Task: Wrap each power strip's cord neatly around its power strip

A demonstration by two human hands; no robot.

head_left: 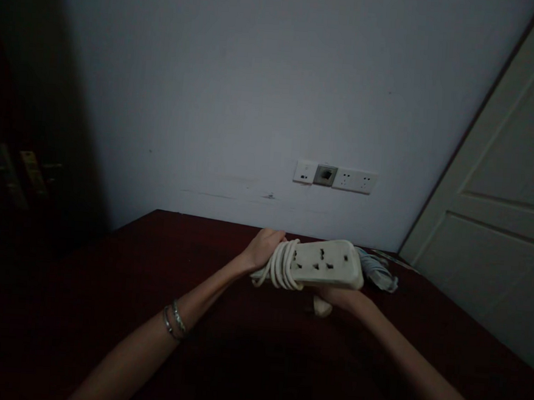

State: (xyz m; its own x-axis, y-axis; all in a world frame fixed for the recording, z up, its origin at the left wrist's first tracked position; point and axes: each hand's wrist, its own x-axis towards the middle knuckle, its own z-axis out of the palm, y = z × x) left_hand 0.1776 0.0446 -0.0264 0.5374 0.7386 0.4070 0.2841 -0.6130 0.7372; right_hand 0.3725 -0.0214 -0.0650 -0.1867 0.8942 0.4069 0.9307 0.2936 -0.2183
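A white power strip (pixel 324 264) is held flat above a dark red table (pixel 152 265), its sockets facing up. Its white cord (pixel 283 267) is wound in several loops round the strip's left end. My left hand (pixel 263 248) is closed round that left end beside the cord loops. My right hand (pixel 340 296) grips the strip from underneath, mostly hidden by it; the fingers are curled. Thin bracelets (pixel 174 321) sit on my left wrist.
A pale bundle of cord or cloth (pixel 378 272) lies on the table behind the strip's right end. Wall sockets (pixel 335 177) are set low in the grey wall. A white door (pixel 500 198) stands at the right, a dark door with handle (pixel 26 174) at the left.
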